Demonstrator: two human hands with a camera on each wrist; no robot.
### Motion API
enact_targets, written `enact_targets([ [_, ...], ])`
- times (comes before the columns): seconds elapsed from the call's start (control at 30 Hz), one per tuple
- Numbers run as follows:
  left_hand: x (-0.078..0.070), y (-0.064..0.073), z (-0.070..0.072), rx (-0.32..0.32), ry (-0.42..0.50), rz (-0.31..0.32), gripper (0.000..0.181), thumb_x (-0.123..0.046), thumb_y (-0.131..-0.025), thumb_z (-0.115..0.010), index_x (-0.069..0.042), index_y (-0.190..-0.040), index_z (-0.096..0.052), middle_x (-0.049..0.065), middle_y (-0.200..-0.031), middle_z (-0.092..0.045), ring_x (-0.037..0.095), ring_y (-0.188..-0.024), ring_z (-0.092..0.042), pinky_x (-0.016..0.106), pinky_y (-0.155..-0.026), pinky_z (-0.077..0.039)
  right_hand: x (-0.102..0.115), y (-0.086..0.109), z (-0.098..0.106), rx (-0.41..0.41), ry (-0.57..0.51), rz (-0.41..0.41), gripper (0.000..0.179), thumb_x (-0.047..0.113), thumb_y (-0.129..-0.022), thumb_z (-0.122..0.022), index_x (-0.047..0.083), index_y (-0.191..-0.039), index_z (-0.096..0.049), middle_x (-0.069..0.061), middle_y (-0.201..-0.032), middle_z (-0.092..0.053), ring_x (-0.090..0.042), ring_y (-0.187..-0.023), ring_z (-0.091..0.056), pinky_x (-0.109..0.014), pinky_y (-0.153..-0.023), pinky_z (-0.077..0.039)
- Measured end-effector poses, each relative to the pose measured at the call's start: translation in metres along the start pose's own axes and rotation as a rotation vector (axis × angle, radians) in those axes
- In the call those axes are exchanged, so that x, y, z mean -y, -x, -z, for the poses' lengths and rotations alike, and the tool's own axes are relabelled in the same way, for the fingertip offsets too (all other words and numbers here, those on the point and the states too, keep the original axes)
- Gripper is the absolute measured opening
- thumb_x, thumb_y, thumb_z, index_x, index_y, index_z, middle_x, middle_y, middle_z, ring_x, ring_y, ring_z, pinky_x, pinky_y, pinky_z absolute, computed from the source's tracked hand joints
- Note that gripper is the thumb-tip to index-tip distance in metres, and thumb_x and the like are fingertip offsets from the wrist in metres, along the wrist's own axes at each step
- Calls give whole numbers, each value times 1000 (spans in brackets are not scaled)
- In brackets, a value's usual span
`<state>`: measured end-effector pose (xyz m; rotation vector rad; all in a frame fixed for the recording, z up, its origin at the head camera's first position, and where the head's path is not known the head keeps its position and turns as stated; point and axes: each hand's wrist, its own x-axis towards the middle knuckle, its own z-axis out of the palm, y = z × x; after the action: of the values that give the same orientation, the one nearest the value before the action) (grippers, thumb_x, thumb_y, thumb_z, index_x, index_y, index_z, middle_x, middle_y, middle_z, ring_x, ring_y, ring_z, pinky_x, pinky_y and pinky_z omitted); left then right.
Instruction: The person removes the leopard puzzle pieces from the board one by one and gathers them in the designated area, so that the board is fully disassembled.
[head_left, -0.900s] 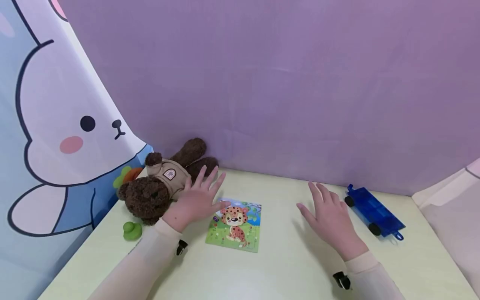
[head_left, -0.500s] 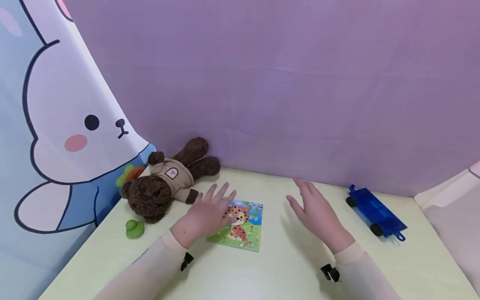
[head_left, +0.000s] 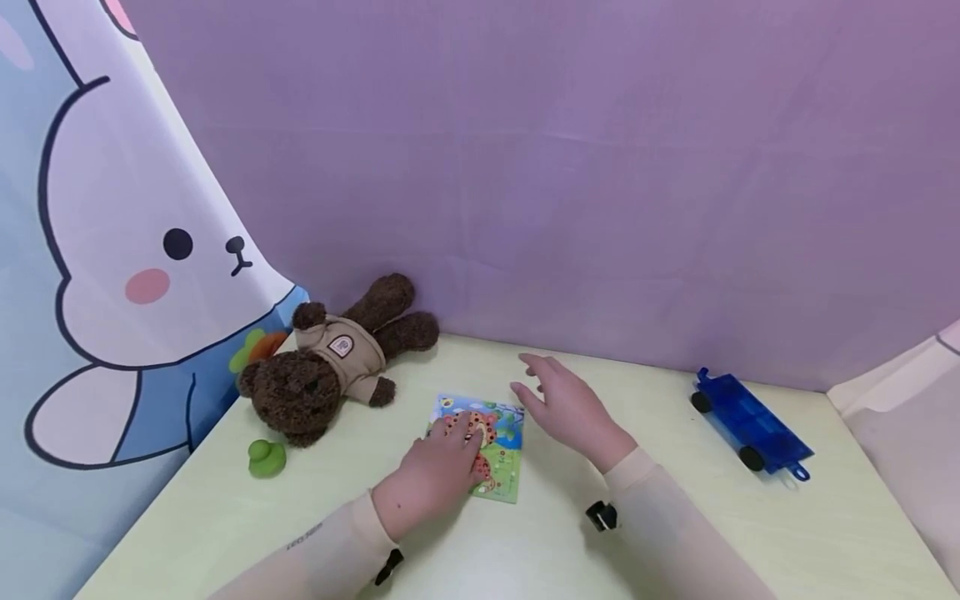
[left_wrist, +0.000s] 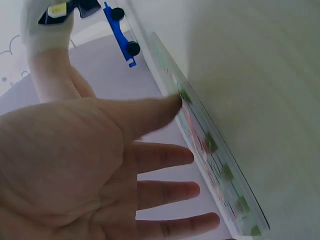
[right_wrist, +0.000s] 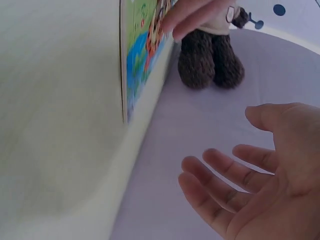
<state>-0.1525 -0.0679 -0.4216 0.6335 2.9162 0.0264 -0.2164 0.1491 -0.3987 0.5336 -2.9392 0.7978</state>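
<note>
Two empty hands, fingers relaxed: left hand (head_left: 438, 471) over the leopard picture board (head_left: 506, 477), right hand (head_left: 567, 406) just right of it; apparently reaching, needing edge grips next.

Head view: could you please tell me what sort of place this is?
Probably a children's play corner; whether at home, I cannot tell. A leopard picture and a teddy bear lie on the table, and a cloth with a cartoon rabbit hangs at the left.

head view: bright, even | tabletop (head_left: 495, 567): soft shadows, pale near-side glare | wrist views: dimmer, softer
</note>
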Motion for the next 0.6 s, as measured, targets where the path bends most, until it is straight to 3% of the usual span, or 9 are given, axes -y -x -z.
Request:
enact_targets([
  [0.13, -7, 0, -2, 8, -2, 16, 57, -21, -104, -70, -14, -158, -54, 17, -170, -42, 45, -148, -50, 59, -94, -66, 10, -13, -12, 66, -30, 4, 53, 35, -109, -63, 11, -155, -54, -12, -134, -73, -29, -114, -75, -50, -98, -65],
  [0.23, -12, 1, -2, 26, -22, 26, 65, -6, -98, -71, -16, -159, -52, 19, -170, -41, 47, -144, -52, 55, -91, -67, 17, -23, -22, 115, -35, 21, 47, 30, -108, -65, 10, -151, -59, -10, -129, -75, -26, -111, -75, -48, -99, -64],
  [0.6, -18, 2, -5, -12, -104, 31, 65, -16, -97, -75, -17, -158, -53, 18, -164, -51, 43, -123, -64, 51, -83, -69, 34, -49, -47, 288, -122, 85, 38, 16, -109, -61, 9, -146, -64, -7, -118, -75, -17, -97, -69, -43, -94, -61],
])
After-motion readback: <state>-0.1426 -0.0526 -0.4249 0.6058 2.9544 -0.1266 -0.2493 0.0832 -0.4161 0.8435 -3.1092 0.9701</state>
